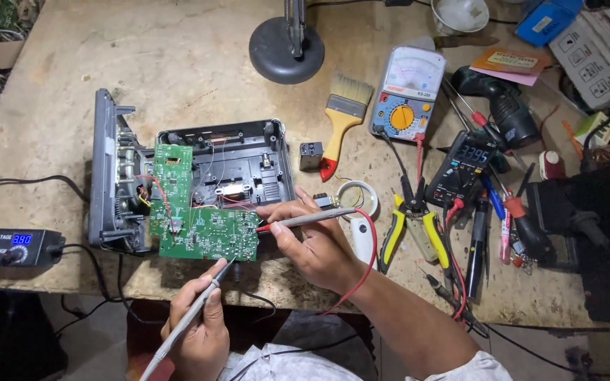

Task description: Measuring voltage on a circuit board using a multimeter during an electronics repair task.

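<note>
Workbench [178,63] crowded right; hands [319,243] probing circuit board [210,233] near front edge.

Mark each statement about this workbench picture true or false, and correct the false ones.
1. Each hand holds a probe. True: the left hand and right hand each grip one.
2. Both probe tips meet the green circuit board. True.
3. The paintbrush lies under the board. False: it lies apart, beside the analog meter.
4. The digital meter has a blank screen. False: digits show.
5. The yellow pliers are in the right hand. False: they lie on the table.
</note>
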